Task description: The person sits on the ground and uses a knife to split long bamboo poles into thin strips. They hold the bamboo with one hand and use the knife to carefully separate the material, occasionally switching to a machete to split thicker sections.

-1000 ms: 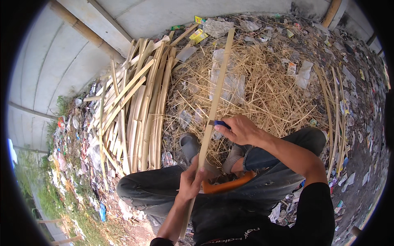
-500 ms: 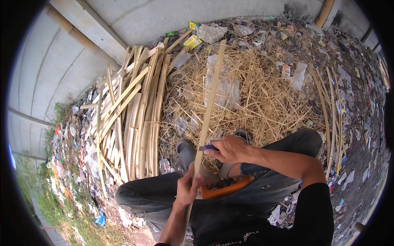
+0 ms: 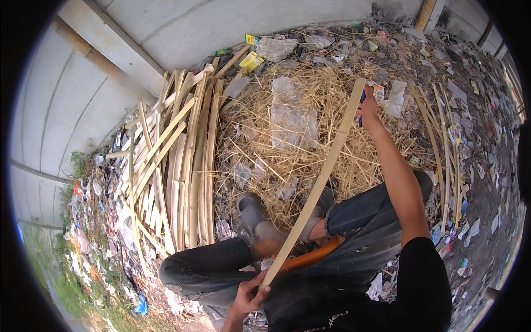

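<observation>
Here, held a long, flat, pale wood strip (image 3: pixel 315 182) on a slant, from the near side of the straw heap (image 3: pixel 329 105) up to over its right part. Had the left hand (image 3: pixel 250 296) clamped on the strip's low end, on the near side of the heap. Had the right hand (image 3: pixel 369 108) well apart from it, over the heap's right part, curled around a blue tool (image 3: pixel 363 97) just beside the strip's top end. Could not tell about the right fingers pinching the strip too. Saw a curved orange handle (image 3: pixel 310 259) on the near side of the heap. Saw a big stack of strips (image 3: pixel 191 171) left of the heap, and a few thin strips (image 3: pixel 446 160) right of it. Saw a see-through plastic sheet (image 3: pixel 290 122) lying on the heap, and a grey stone (image 3: pixel 276 50) just past its far left edge.
</observation>
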`<state>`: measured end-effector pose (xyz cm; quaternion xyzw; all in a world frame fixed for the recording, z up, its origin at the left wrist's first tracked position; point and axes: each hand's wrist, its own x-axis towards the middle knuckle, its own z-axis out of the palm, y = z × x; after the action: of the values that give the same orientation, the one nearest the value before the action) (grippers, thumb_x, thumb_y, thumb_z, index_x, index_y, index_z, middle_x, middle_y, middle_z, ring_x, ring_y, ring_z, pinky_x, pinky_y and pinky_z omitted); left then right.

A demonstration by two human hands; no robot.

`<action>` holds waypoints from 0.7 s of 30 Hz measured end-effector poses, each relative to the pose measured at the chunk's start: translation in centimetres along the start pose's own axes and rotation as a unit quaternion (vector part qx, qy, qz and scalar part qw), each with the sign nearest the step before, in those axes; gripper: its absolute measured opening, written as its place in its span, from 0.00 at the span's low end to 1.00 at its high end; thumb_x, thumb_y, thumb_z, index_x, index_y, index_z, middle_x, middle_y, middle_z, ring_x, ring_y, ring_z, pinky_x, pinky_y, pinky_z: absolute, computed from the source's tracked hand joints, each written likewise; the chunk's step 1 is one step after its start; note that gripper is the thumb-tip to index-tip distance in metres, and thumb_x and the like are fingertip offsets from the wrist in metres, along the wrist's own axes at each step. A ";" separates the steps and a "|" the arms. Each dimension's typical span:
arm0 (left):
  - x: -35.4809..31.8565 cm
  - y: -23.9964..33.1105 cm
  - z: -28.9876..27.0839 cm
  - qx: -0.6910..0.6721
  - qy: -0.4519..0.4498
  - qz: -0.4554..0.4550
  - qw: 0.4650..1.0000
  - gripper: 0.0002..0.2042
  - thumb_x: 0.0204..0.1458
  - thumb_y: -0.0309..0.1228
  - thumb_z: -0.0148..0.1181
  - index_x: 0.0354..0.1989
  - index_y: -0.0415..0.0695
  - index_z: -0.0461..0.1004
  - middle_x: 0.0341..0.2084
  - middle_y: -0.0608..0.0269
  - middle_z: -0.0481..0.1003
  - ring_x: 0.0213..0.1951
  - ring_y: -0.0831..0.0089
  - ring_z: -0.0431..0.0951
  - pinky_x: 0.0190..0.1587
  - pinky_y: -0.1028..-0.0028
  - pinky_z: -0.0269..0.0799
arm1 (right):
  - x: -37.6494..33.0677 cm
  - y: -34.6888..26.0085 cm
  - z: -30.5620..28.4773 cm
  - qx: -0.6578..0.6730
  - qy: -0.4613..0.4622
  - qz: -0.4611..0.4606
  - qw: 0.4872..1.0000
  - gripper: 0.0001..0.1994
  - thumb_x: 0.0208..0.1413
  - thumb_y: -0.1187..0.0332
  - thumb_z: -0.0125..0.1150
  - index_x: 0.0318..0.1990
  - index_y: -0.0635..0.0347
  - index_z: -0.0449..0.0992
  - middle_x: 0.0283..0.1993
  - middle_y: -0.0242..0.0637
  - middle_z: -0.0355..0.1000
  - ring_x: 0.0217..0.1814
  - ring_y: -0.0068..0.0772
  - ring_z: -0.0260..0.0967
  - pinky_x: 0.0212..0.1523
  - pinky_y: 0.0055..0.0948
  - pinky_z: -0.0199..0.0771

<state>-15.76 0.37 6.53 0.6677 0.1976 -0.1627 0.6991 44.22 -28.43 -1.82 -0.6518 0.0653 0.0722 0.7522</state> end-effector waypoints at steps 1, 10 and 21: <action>0.2 0.0 0.2 0.015 0.035 0.062 0.997 0.26 0.61 0.27 0.64 0.67 0.30 0.67 0.36 0.65 0.80 0.37 0.84 0.73 0.43 0.82 0.70 | -2.1 -0.6 2.5 0.055 -0.058 0.004 0.997 0.30 0.69 0.37 0.44 0.42 0.59 0.74 0.17 0.23 0.56 0.13 0.19 0.47 0.16 0.24 0.47; -1.6 17.6 -8.2 0.104 0.459 0.448 0.761 0.35 0.68 0.35 0.54 0.74 0.27 0.45 0.15 0.71 0.60 0.09 0.88 0.56 0.09 0.81 0.44 | -9.3 -2.5 9.1 -0.007 -0.222 -0.032 0.975 0.16 0.69 0.55 0.57 0.39 0.60 0.75 0.18 0.18 0.54 0.15 0.12 0.48 0.16 0.21 0.45; 4.7 24.1 -4.2 -0.085 0.471 0.479 0.736 0.27 0.73 0.41 0.45 0.73 0.36 0.54 0.47 0.53 0.75 0.56 0.65 0.76 0.55 0.69 0.81 | -17.9 -2.1 12.4 -0.084 -0.369 -0.154 0.913 0.13 0.62 0.59 0.67 0.44 0.60 0.80 0.20 0.16 0.55 0.21 0.12 0.48 0.24 0.24 0.47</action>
<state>-0.06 6.11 25.05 0.6028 0.1686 0.5466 0.5563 27.12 -16.83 5.44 -0.6418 -0.3246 0.1958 0.6667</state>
